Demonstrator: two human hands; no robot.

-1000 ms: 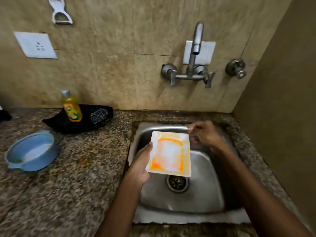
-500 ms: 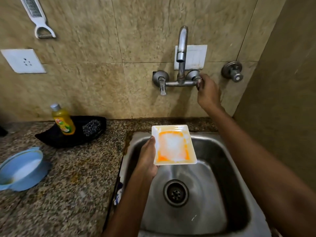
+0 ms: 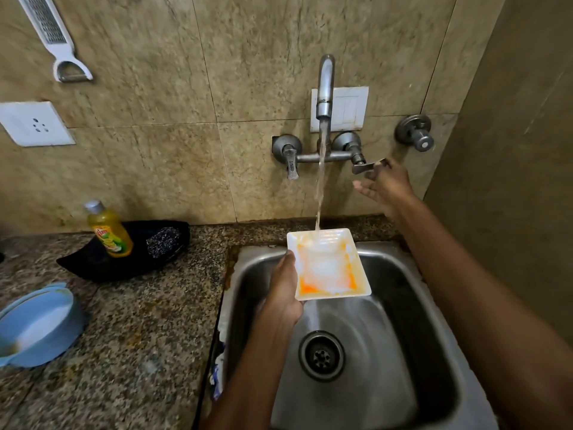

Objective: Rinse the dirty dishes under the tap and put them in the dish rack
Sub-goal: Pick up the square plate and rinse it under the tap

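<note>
Left hand (image 3: 283, 293) grips white dish (image 3: 328, 265) under running tap (image 3: 325, 88), over sink (image 3: 403, 321). Right hand (image 3: 384, 187) spread wide, holding nothing, beside right tap lever (image 3: 361, 167).

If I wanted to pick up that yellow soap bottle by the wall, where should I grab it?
Probably round the dish soap bottle at its yellow body, just above the label, coming from the front or its left. It stands leaning slightly in the black tray, with the scrubber to its right and the wall behind, so those sides look more crowded.

dim warm light | glare on sink (image 3: 387, 352) | wide-angle bend at edges | right hand (image 3: 383, 187) motion-blurred
</note>
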